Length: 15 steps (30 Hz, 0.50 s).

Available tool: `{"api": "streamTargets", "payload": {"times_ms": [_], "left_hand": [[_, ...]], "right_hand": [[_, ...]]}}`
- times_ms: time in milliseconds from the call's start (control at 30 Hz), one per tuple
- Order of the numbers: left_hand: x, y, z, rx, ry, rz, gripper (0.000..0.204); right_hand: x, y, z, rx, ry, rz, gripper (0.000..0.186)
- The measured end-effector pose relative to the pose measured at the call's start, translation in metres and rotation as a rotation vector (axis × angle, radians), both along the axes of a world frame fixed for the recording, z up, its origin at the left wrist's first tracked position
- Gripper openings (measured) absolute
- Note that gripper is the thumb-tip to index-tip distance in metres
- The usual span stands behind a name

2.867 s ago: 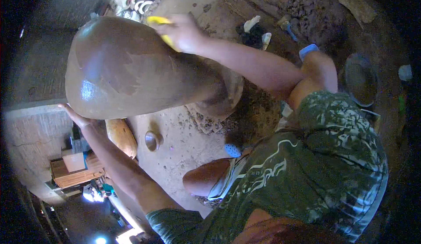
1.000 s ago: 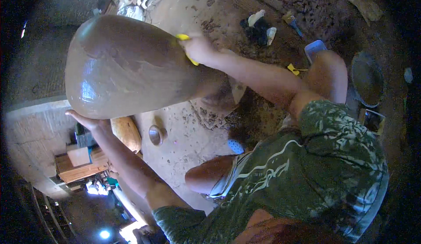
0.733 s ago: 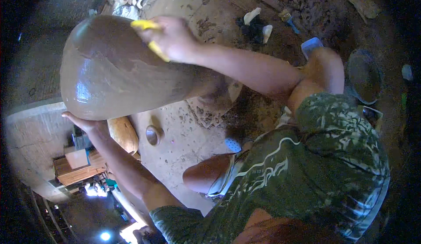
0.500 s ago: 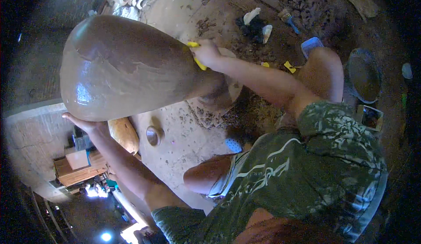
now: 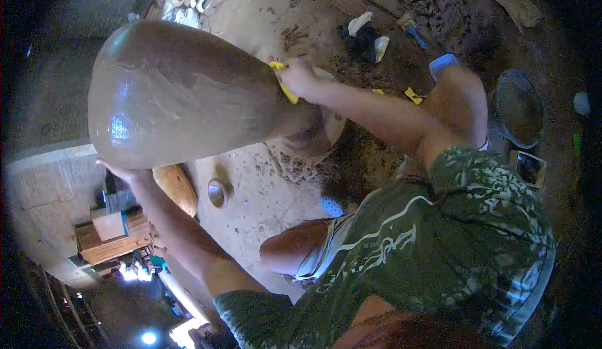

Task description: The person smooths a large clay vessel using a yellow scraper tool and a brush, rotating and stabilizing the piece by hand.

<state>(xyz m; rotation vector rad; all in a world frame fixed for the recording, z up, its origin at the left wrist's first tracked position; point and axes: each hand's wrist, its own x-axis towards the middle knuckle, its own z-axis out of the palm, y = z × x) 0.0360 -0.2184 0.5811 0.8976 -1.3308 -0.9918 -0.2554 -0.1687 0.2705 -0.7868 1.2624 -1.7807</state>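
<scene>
- Brown clay pot [image 5: 182,98], large, with a wet-looking shine, stands between the 2 hands, narrow end toward a round base [image 5: 335,126]; probably heavy, soft, slippery and easily dented.
- Flat palms around the broad part should suit it better than fingertips.
- Left hand [image 5: 123,172] lies open against the wide end; some fingers are hidden.
- Right hand [image 5: 301,80] pinches a yellow scraper [image 5: 290,95], its edge against the pot near the narrow end.
- Bare floor [image 5: 257,186] beside the small bowl [image 5: 217,193] gives room; the tan rounded object [image 5: 175,189] near the left hand leaves less.
</scene>
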Motion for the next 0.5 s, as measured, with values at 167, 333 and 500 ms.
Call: {"api": "streamTargets", "payload": {"times_ms": [167, 333, 500], "left_hand": [[0.040, -0.001, -0.017, -0.032, -0.003, 0.029, 0.082], [-0.005, 0.032, -0.007, 0.069, 0.075, 0.073, 0.086], [0.018, -0.009, -0.005, 0.006, 0.023, 0.015, 0.083]], "right_hand": [[0.030, 0.039, 0.148, 0.081, 0.321, 0.099, 0.016], [0.013, 0.045, 0.203, -0.394, 0.467, -0.078, 0.022], [0.005, 0.025, 0.046, 0.005, 0.255, -0.103, 0.020]]}}
